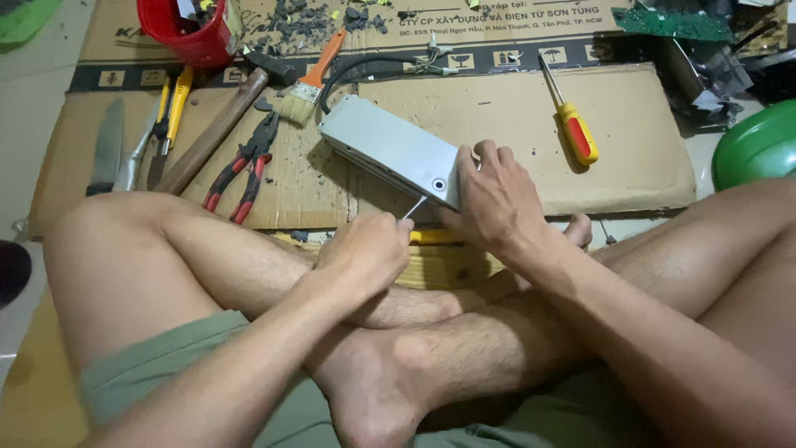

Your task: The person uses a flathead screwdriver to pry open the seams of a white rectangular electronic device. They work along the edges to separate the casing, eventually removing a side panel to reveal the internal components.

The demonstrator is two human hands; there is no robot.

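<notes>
A long grey metal box (385,148) with a black cable (365,65) at its far end lies on flattened cardboard (506,124). My right hand (496,199) grips the box's near end. My left hand (365,249) is closed around a tool whose thin metal shaft (414,207) points up at the box's near edge; the handle is hidden in the fist. I sit cross-legged, with my legs and feet below both hands.
On the cardboard lie a red-and-yellow screwdriver (572,124), a paintbrush (311,79), red-handled pliers (245,166), a hammer (220,124), yellow-handled cutters (170,116) and a knife (108,145). A red cup (186,29) stands at the back left. A green round object (759,145) sits right.
</notes>
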